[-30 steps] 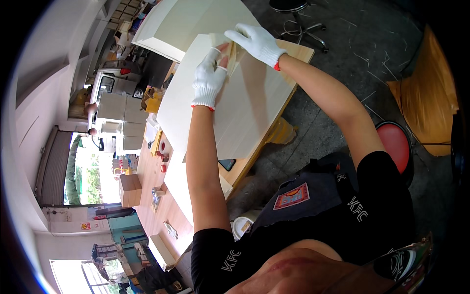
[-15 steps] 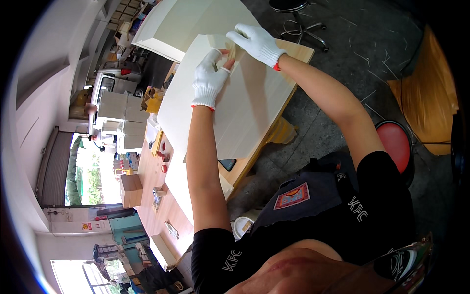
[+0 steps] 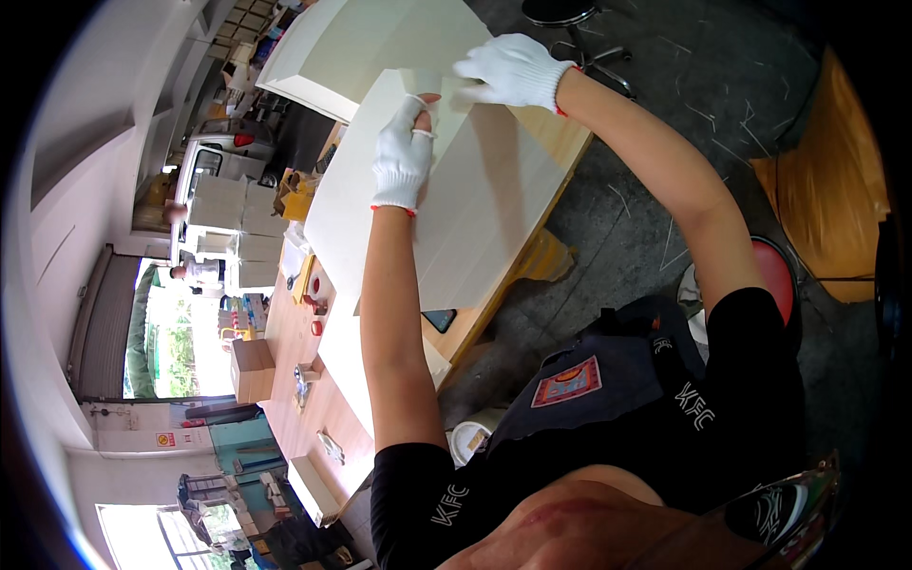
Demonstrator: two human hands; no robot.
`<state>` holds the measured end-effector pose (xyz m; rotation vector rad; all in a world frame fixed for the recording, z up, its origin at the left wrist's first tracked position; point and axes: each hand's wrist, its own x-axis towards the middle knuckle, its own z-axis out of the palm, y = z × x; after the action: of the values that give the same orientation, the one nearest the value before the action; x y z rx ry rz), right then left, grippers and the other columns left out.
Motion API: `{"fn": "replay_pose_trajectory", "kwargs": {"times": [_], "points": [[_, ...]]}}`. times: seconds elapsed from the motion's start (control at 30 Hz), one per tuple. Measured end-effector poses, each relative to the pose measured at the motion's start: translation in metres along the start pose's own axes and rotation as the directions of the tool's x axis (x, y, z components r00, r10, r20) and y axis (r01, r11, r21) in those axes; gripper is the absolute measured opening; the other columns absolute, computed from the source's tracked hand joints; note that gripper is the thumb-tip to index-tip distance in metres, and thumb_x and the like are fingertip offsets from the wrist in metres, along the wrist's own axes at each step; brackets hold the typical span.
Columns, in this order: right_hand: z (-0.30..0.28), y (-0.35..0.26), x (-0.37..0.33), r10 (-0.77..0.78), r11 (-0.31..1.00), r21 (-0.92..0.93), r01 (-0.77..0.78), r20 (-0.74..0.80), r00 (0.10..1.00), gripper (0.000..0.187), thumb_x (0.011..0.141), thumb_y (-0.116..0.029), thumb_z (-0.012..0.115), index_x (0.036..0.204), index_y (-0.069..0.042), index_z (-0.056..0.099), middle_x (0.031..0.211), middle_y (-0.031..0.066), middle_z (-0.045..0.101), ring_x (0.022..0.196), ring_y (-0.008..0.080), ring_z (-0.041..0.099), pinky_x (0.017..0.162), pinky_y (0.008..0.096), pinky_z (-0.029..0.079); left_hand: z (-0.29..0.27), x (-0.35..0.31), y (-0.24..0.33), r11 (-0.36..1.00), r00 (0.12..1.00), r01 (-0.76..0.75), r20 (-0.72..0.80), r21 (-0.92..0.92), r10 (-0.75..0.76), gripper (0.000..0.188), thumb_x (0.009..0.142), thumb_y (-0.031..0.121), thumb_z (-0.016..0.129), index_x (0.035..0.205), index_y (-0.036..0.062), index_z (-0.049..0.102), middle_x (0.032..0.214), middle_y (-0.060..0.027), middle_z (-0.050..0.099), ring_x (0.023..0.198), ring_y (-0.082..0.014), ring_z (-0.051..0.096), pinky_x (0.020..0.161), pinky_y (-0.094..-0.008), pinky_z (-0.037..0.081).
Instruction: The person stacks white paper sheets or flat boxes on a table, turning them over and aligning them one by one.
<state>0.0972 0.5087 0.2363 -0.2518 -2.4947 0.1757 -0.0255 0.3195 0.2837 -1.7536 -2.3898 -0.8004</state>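
Both my hands wear white knit gloves with red cuffs. My left hand [image 3: 404, 160] lies on the far part of a large pale sheet [image 3: 356, 199], its bare thumb and fingertip apart. A greyish sheet [image 3: 475, 204] lies to its right, with a shadow across it. Just right of the left hand, my right hand [image 3: 518, 74] hovers over the far right part of the sheets, its fingers smeared by motion. Whether it holds anything is unclear. A dark phone [image 3: 439, 320] sits on the wooden table [image 3: 483, 318] beside my left forearm.
Beyond the sheets rises a large pale stack [image 3: 380, 47]. Small red items [image 3: 316, 328], brown boxes [image 3: 252, 370] and a long box [image 3: 313, 489] occupy the left side. Stools stand on the right, one black [image 3: 560, 9], one red [image 3: 771, 285]. A lidded bucket [image 3: 469, 440] is below the table.
My right hand has lifted and shifted right, away from the sheets. The left hand has stayed nearly in place, its thumb drawn closer to its fingers.
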Motion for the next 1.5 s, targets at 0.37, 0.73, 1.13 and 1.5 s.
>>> {"fn": "replay_pose_trajectory", "kwargs": {"times": [0.37,0.73,1.13,1.5], "points": [[0.031,-0.03,0.002,0.409,0.731,0.646,-0.222,-0.154,0.899,0.045,0.099,-0.048,0.044,0.102,-0.008,0.064,0.09,0.0173,0.066,0.088,0.0386,0.062,0.077,0.0465,0.046,0.002,0.0,-0.006,0.996,1.0,-0.008,0.007,-0.089,0.009,0.027,0.095,0.022,0.061,0.12,0.012,0.064,0.104,-0.0131,0.071,0.086,-0.0225,0.067,0.079,-0.0337,0.052],[0.033,-0.031,-0.003,0.437,0.722,0.669,-0.176,-0.244,0.866,0.044,0.099,-0.047,0.047,0.093,-0.006,0.061,0.084,0.0182,0.064,0.082,0.0398,0.06,0.072,0.0472,0.045,0.007,0.002,-0.001,0.993,0.998,0.061,0.016,-0.097,-0.06,0.043,0.082,0.018,0.079,0.123,0.0134,0.064,0.116,-0.0174,0.069,0.107,-0.0258,0.066,0.091,-0.0357,0.05],[0.037,-0.03,-0.001,0.437,0.751,0.625,-0.212,-0.23,0.869,0.041,0.098,-0.044,0.05,0.097,-0.005,0.063,0.084,0.02,0.062,0.082,0.0409,0.058,0.069,0.0468,0.043,0.005,0.005,-0.005,0.997,0.997,0.059,0.054,-0.054,-0.056,0.028,0.094,0.017,0.061,0.121,0.0145,0.064,0.116,-0.0143,0.071,0.099,-0.0284,0.069,0.087,-0.0356,0.051],[0.024,-0.037,-0.004,0.439,0.712,0.656,-0.252,-0.134,0.889,0.045,0.098,-0.047,0.048,0.089,-0.005,0.059,0.079,0.0192,0.063,0.077,0.0405,0.06,0.069,0.0476,0.045,0.015,0.004,-0.016,0.989,0.987,-0.115,-0.127,-0.09,0.103,0.031,0.092,0.02,0.064,0.123,0.0136,0.064,0.11,-0.0149,0.072,0.09,-0.0262,0.067,0.086,-0.036,0.051]]}}
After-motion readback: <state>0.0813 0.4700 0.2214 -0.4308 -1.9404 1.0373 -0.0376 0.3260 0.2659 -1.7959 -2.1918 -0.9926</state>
